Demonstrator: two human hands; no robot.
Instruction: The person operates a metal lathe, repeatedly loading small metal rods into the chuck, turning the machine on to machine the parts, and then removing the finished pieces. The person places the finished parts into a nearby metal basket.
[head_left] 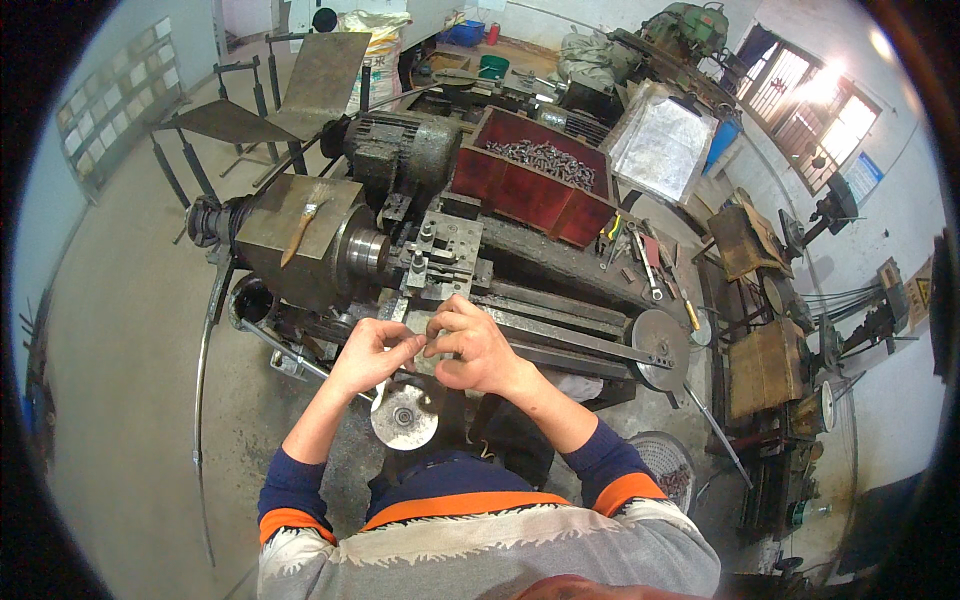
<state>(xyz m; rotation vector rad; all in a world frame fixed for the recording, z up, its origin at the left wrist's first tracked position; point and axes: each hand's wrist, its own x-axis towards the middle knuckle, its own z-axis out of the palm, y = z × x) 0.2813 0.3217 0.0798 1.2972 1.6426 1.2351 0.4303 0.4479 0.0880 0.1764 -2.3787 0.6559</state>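
Note:
My left hand (pixel 376 356) and my right hand (pixel 472 346) meet in front of a small lathe, fingertips pinched close together. Whatever lies between them is too small or hidden to make out. Just beyond my hands stands the lathe's tool post (pixel 428 256), with a shiny round spindle end (pixel 368 250) on its left. Below my hands is a pale round handwheel (pixel 404 416). A wooden-handled brush (pixel 297 236) rests on top of the headstock (pixel 268 255).
Behind the tool post, a red wooden box (pixel 500 182) holds many small metal pieces (pixel 545 163). Wrenches (pixel 646 264) and other tools lie to its right. A round metal disc (pixel 660 346) sits at the bed's right end. A basket (pixel 655 450) stands on the floor at right.

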